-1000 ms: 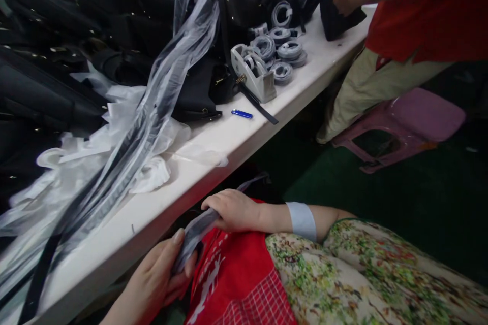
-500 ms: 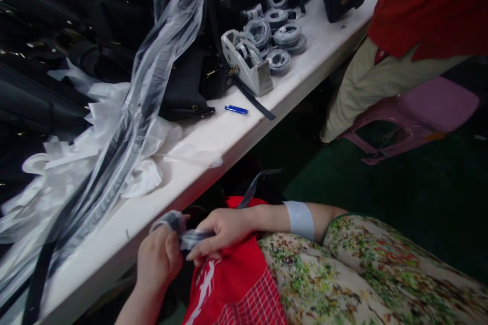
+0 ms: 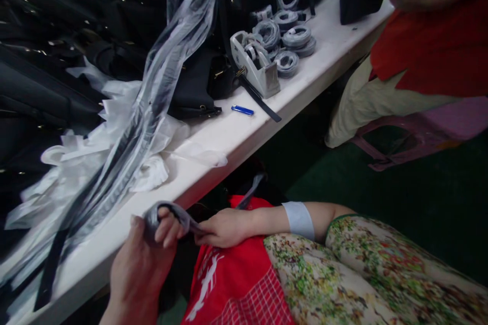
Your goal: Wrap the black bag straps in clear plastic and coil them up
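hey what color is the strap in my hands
The strap looks dark grey, best seen in the head view.

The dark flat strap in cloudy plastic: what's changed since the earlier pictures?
The left hand has moved up and left in view, and the dark flat strap in cloudy plastic, first stretched between both hands, now loops around that hand's fingers. The right hand still grips it. Unchanged: slim blue object and grey tape dispenser on the white table.

White table [image 3: 232, 134], pink stool [image 3: 463, 118], green floor [image 3: 324, 185]
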The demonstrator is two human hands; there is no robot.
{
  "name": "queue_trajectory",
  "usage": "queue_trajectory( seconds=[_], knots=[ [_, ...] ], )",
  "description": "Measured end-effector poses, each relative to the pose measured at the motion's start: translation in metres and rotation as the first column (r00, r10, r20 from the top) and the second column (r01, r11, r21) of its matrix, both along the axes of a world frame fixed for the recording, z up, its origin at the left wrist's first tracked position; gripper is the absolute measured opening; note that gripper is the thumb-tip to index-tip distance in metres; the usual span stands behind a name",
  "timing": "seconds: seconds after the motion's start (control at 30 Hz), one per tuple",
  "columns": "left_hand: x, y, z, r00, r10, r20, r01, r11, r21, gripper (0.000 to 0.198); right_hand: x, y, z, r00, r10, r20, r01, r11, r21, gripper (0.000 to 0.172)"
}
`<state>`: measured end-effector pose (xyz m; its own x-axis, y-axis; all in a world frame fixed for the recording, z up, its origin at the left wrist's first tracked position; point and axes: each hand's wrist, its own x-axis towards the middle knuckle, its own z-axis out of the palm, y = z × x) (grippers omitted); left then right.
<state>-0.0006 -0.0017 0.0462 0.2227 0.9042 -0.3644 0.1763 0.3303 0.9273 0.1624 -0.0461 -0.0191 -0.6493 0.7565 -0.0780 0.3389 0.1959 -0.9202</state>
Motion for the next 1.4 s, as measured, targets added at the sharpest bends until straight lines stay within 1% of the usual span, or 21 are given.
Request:
queue_trajectory(
  seconds=[0.07, 0.13, 0.2, 0.27, 0.3, 0.37, 0.4, 0.43, 0.5, 0.6, 0.7, 0.83, 0.97, 1.07, 1.13, 1.17, 1.2, 1.23, 1.27, 1.33, 1.4],
  knots=[
    [-0.001, 0.015, -0.004, 0.982, 0.108, -0.157, -0.043, 0.927, 0.373, 0.046, -0.001, -0.002, 0.004, 0.970, 0.127, -0.206, -0.168, 0.967, -0.191, 0.017],
    [-0.008, 0.022, -0.015, 0.908, 0.126, -0.400, 0.141, 0.806, 0.575, 0.048, 0.005, -0.003, 0.007, 0.871, 0.112, -0.479, -0.278, 0.916, -0.291, 0.018],
    [-0.017, 0.020, -0.026, 0.797, 0.043, -0.602, 0.415, 0.685, 0.599, 0.048, 0.015, 0.000, 0.010, 0.765, -0.018, -0.644, -0.276, 0.894, -0.353, 0.024],
    [-0.022, 0.011, -0.032, 0.678, -0.073, -0.731, 0.618, 0.594, 0.514, 0.047, 0.027, 0.006, 0.012, 0.744, -0.106, -0.660, -0.208, 0.902, -0.379, 0.031],
    [-0.022, 0.005, -0.032, 0.662, -0.144, -0.736, 0.640, 0.619, 0.455, 0.047, 0.033, 0.010, 0.012, 0.779, -0.132, -0.613, -0.126, 0.925, -0.359, 0.032],
    [-0.019, -0.006, -0.026, 0.717, -0.271, -0.642, 0.552, 0.784, 0.286, 0.051, 0.040, 0.016, 0.012, 0.882, -0.243, -0.404, 0.172, 0.964, -0.205, 0.029],
    [-0.017, -0.009, -0.021, 0.779, -0.312, -0.544, 0.464, 0.870, 0.166, 0.055, 0.042, 0.018, 0.012, 0.900, -0.332, -0.281, 0.330, 0.942, -0.057, 0.028],
    [-0.014, -0.011, -0.015, 0.846, -0.324, -0.423, 0.370, 0.929, 0.028, 0.059, 0.041, 0.019, 0.012, 0.887, -0.425, -0.180, 0.447, 0.887, 0.111, 0.033],
    [-0.010, -0.012, -0.004, 0.947, -0.267, -0.180, 0.224, 0.947, -0.229, 0.066, 0.038, 0.018, 0.010, 0.847, -0.527, -0.071, 0.511, 0.771, 0.379, 0.050],
    [-0.007, -0.009, 0.009, 0.976, -0.175, 0.129, 0.216, 0.856, -0.470, 0.071, 0.031, 0.015, 0.008, 0.837, -0.547, -0.009, 0.473, 0.715, 0.514, 0.052],
    [-0.010, -0.004, 0.018, 0.927, -0.105, 0.359, 0.300, 0.782, -0.546, 0.072, 0.031, 0.016, 0.005, 0.825, -0.565, -0.002, 0.494, 0.719, 0.489, 0.036],
    [-0.019, 0.008, 0.032, 0.845, 0.051, 0.533, 0.266, 0.823, -0.501, 0.074, 0.037, 0.023, 0.003, 0.876, -0.480, -0.051, 0.469, 0.823, 0.320, 0.021],
    [-0.031, 0.028, 0.049, 0.688, 0.221, 0.691, 0.083, 0.922, -0.377, 0.065, 0.029, 0.021, 0.005, 0.943, -0.331, -0.010, 0.330, 0.935, 0.134, 0.026],
    [-0.038, 0.047, 0.046, 0.617, 0.267, 0.740, -0.156, 0.963, -0.218, 0.058, 0.014, 0.011, 0.015, 0.992, -0.125, -0.031, 0.122, 0.990, -0.070, 0.032],
    [-0.038, 0.054, 0.030, 0.718, 0.269, 0.642, -0.354, 0.935, 0.004, 0.054, 0.006, 0.004, 0.027, 0.992, 0.000, -0.129, -0.027, 0.978, -0.206, 0.037],
    [-0.036, 0.055, 0.020, 0.813, 0.256, 0.522, -0.397, 0.900, 0.177, 0.053, 0.004, 0.004, 0.033, 0.979, 0.021, -0.202, -0.073, 0.965, -0.252, 0.038],
    [-0.033, 0.053, 0.008, 0.908, 0.230, 0.350, -0.359, 0.858, 0.367, 0.053, 0.004, 0.005, 0.039, 0.960, 0.001, -0.282, -0.084, 0.955, -0.284, 0.039],
    [-0.029, 0.049, -0.002, 0.972, 0.187, 0.140, -0.233, 0.815, 0.530, 0.054, 0.006, 0.008, 0.043, 0.932, -0.060, -0.358, -0.057, 0.950, -0.307, 0.040],
    [-0.024, 0.042, -0.011, 0.989, 0.123, -0.079, -0.045, 0.774, 0.632, 0.055, 0.010, 0.013, 0.046, 0.896, -0.142, -0.422, -0.004, 0.945, -0.326, 0.040],
    [-0.014, 0.025, -0.020, 0.898, -0.050, -0.437, 0.345, 0.696, 0.630, 0.053, 0.022, 0.027, 0.046, 0.840, -0.273, -0.470, 0.100, 0.927, -0.361, 0.041],
    [-0.007, 0.011, -0.018, 0.761, -0.158, -0.629, 0.554, 0.662, 0.504, 0.047, 0.035, 0.040, 0.042, 0.864, -0.288, -0.412, 0.129, 0.919, -0.372, 0.044]
  ],
)
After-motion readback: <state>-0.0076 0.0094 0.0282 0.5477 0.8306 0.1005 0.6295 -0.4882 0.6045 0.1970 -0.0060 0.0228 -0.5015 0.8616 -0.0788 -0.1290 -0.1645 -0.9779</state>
